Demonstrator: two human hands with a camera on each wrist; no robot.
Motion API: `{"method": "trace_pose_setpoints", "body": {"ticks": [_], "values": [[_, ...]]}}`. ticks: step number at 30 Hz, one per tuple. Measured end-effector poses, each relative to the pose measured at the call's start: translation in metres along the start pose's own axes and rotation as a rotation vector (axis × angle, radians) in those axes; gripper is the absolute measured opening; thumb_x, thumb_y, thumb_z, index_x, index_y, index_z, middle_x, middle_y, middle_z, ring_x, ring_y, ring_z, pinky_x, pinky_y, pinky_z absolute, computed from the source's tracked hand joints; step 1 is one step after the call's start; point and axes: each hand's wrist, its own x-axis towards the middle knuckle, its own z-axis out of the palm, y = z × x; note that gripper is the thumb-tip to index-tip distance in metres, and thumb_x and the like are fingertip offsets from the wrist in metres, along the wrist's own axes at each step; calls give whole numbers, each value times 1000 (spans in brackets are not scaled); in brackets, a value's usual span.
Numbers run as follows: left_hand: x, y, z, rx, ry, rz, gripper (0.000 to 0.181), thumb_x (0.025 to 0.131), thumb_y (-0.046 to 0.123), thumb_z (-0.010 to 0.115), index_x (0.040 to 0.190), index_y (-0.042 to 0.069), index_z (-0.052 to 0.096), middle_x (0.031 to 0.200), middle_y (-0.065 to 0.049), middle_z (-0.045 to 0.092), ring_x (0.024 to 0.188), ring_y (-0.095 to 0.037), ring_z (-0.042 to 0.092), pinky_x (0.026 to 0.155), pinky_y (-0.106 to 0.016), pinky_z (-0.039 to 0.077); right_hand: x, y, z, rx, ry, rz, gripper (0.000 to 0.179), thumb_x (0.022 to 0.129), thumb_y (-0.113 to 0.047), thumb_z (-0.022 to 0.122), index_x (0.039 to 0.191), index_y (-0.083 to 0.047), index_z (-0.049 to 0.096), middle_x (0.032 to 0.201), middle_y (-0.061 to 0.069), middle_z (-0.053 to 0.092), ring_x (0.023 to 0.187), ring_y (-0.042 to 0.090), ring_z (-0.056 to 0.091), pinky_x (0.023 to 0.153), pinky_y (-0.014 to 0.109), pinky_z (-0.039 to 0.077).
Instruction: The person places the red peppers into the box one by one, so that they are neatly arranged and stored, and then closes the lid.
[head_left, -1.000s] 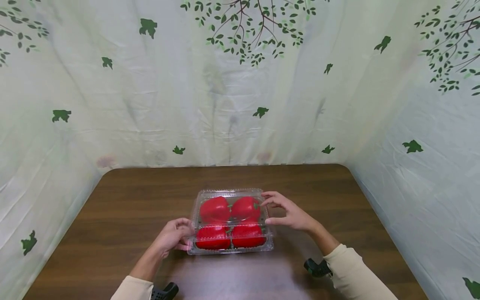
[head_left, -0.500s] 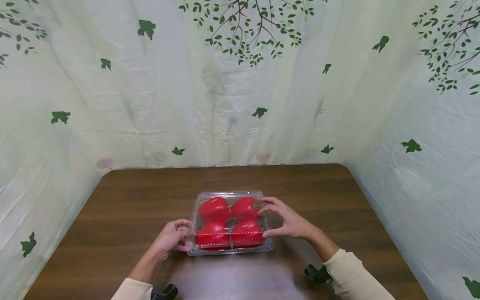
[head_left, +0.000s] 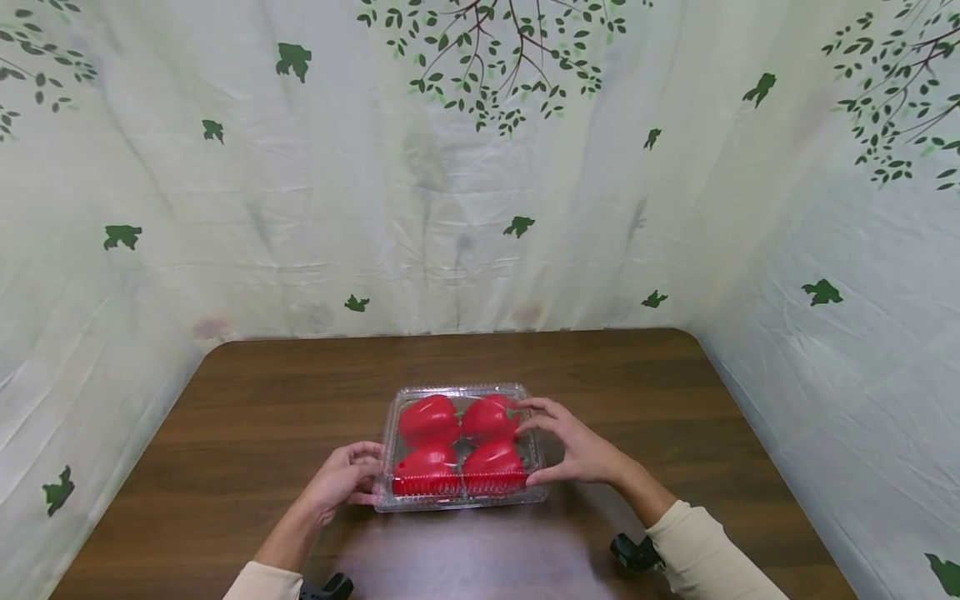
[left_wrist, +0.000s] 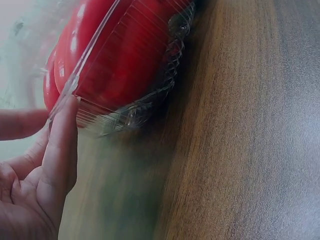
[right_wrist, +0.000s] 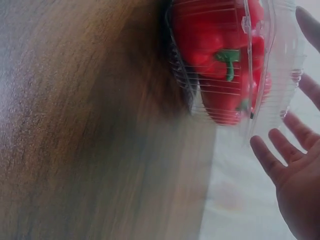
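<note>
A clear plastic clamshell box (head_left: 461, 502) holds several red bell peppers (head_left: 429, 419) in the middle of the table. My left hand (head_left: 345, 479) pinches the box's left rim between thumb and fingers, seen close up in the left wrist view. My right hand (head_left: 576, 444) spans the right side of the lid (right_wrist: 282, 60), thumb near the front corner and fingertips toward the back. In the right wrist view its fingers are spread, with the index fingertip at the lid's edge. A green pepper stem (right_wrist: 228, 60) shows through the clear wall.
The brown wooden table (head_left: 300, 392) reaches back to a pale curtain (head_left: 450, 250) with leaf prints, which also hangs along both sides. Dark devices are strapped at the left wrist (head_left: 327, 587) and right wrist (head_left: 633, 552).
The lid's front edge has come down and forward over the near peppers, with my right hand shifting toward me along with it. My left hand stays at the left rim.
</note>
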Motion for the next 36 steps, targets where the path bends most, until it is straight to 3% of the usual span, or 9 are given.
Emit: {"method": "trace_pose_setpoints", "body": {"ticks": [7, 12, 28, 36], "values": [[0, 1, -2, -33, 0, -9, 38, 101, 21, 48, 124, -9, 48, 91, -9, 59, 63, -16, 63, 61, -34, 59, 0, 2, 2, 1, -8, 7, 60, 70, -45, 81, 120, -17, 63, 147, 9, 36, 136, 31, 30, 100, 63, 37], [1, 2, -2, -20, 8, -14, 45, 99, 29, 52, 123, -9, 48, 93, -9, 60, 63, -16, 63, 61, -34, 59, 0, 2, 2, 7, -13, 17, 59, 71, -44, 81, 120, -17, 63, 147, 8, 36, 136, 31, 29, 100, 64, 38], [2, 0, -3, 4, -20, 22, 38, 97, 17, 56, 124, -8, 47, 86, -7, 63, 65, -19, 62, 62, -35, 59, -1, 3, 4, 34, -20, 28, 56, 71, -42, 81, 120, -20, 62, 148, 6, 33, 136, 30, 27, 100, 61, 39], [1, 0, 0, -9, -1, 41, 31, 95, 9, 55, 119, -9, 48, 84, -6, 64, 61, -16, 60, 58, -33, 59, -2, 3, 4, 39, -17, 31, 56, 71, -42, 81, 120, -22, 62, 148, 4, 33, 136, 29, 27, 100, 60, 40]]}}
